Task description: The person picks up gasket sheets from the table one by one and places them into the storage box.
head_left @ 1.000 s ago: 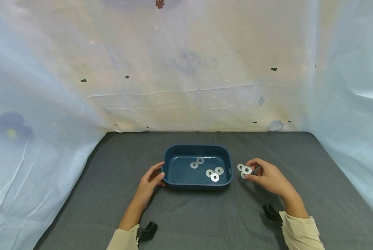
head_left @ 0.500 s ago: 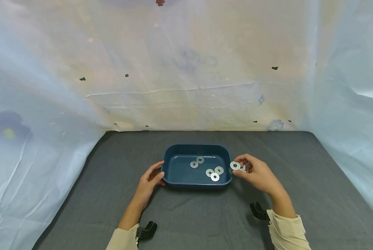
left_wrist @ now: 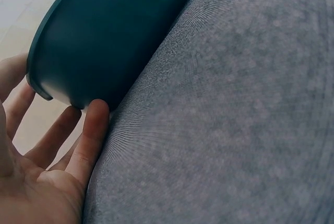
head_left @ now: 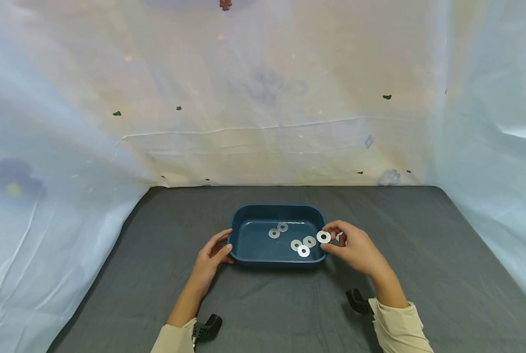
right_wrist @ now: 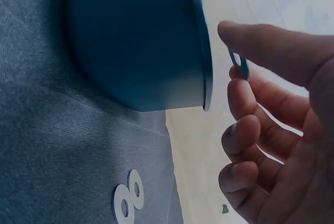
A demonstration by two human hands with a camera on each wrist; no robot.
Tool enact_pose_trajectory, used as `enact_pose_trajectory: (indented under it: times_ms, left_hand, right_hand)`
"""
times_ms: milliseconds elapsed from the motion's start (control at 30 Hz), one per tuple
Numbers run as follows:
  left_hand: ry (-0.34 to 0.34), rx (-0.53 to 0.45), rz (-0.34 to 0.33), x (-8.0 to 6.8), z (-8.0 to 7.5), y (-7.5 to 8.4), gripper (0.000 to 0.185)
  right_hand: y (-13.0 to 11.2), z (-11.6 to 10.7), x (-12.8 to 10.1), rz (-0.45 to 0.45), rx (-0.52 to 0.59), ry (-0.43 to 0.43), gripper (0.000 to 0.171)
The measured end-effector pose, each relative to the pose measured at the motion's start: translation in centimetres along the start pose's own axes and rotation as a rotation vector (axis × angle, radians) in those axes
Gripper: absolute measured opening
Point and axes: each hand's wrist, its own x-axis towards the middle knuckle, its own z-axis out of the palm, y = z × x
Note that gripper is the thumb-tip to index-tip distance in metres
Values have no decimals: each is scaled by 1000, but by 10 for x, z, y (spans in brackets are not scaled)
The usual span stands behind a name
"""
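Note:
A dark blue rectangular tray [head_left: 278, 261] stands on the grey cloth, with several flat metal washers [head_left: 304, 251] lying inside it. My left hand [head_left: 211, 255] rests against the tray's left side, its fingers extended and spread, fingertips right at the wall and rim. My right hand [head_left: 355, 247] pinches a washer [head_left: 323, 237] between thumb and forefinger, above the tray's right rim. In the right wrist view this pinched washer [right_wrist: 243, 68] shows nearly edge-on, while the other fingers are bent and hold nothing.
Two more washers [right_wrist: 124, 204] lie on the grey cloth [right_wrist: 52, 172] to the right of the tray, largely hidden by my right hand in the head view. Behind the table hangs a pale patterned curtain [head_left: 267, 147], and similar sheets flank both sides.
My right hand has moved left with the pinched washer, from over the washers on the cloth to the tray's right rim. The left hand and tray have stayed put.

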Motion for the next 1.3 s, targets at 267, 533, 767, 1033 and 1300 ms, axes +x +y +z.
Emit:
enact_pose_trajectory:
  times_ms: [267,533,767,1033,1300]
  left_hand:
    - [-4,-5,-2,-1,1,0,46]
    - [-4,8,-1,-1,1,1,46]
    - [14,5,-9,0,2,0,46]
    - [10,5,-24,-1,1,1,45]
    - [10,13,-21,-2,2,3,45]
  right_hand:
    - [1,5,2,2,-2,11,33]
    - [3,8,4,25,-6,4,37]
    - [5,2,4,35,-25,15,39]
    - [13,-5,3,49,-39,32,36]
    - [35,-12,2,114,-54,10,35]
